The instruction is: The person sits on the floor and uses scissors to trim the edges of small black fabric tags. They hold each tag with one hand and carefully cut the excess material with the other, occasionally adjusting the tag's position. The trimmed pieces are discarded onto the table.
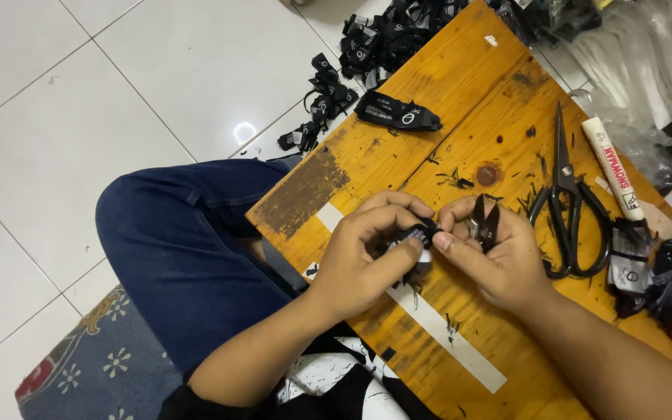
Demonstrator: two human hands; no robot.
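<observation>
Black woven label (418,233) sits pinched between the fingertips of the left hand (363,260) and right hand (491,257); the right also clutches small black snips (485,222). Just right of the hands lie big black scissors (573,210) on the wooden board (445,85), a white marker (612,167) beyond them

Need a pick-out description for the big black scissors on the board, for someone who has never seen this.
Start at the orange wooden board on the person's lap. To the right of the right hand lie large black metal scissors, blades pointing away. Unlike the small black snips in that hand, they lie untouched, beside a white marker pen.
</observation>
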